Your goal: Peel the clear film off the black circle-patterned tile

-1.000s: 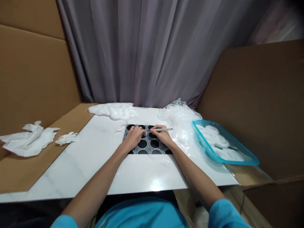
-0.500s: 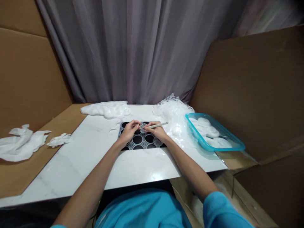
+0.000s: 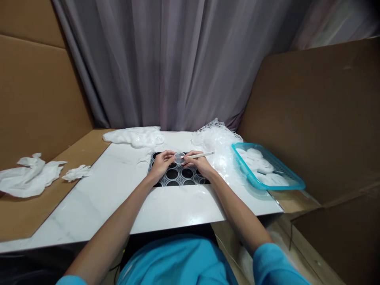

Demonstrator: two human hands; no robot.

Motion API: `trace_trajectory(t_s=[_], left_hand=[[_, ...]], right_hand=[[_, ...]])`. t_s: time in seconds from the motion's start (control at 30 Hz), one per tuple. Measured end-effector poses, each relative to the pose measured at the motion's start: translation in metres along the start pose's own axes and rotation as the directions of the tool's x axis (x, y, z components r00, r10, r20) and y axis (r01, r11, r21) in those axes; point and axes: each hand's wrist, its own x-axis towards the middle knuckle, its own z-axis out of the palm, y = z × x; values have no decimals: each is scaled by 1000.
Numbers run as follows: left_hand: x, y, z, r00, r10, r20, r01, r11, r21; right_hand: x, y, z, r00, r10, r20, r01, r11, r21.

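Note:
Between my hands is a small clear round disc (image 3: 179, 158), its near edge pinched by the fingertips of my left hand (image 3: 162, 164). My right hand (image 3: 201, 164) grips a slim white pen-like tool (image 3: 202, 155) with a dark back end; its tip points left and meets the disc or lies very close to it. I cannot make out the tip's shape. Under both hands lies a dark mat (image 3: 179, 174) printed with black circles and pale rings. Parts of it are hidden by my hands.
Right of the mat spreads a heap of clear plastic scraps and strips (image 3: 218, 146). A blue basket (image 3: 297, 186) of white round pieces stands at the right edge. White plastic film (image 3: 133, 137) lies back left, crumpled tissue (image 3: 35, 178) far left. Cardboard walls (image 3: 308, 118) flank the table.
The disc is now more fully in view between my fingertips. My right hand and the white tool have shifted slightly right. The camera view has moved a little.

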Motion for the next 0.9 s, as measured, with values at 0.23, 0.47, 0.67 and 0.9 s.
trace_trajectory(t_s=[0.23,0.47,0.67,0.9], left_hand=[[4,-4,-3,998,-20,-58,20,1000,8],[5,-3,-6,994,-52,-99,54,998,19],[3,-1,-6,992,-64,-106,68,997,29],[2,0,-6,994,-53,-91,60,996,72]], right_hand=[[1,2,0,1000,5,-27,-3,995,100],[2,6,2,997,16,-71,-6,990,141],[1,8,5,996,18,-90,-4,988,152],[1,10,6,995,4,-98,10,990,143]])
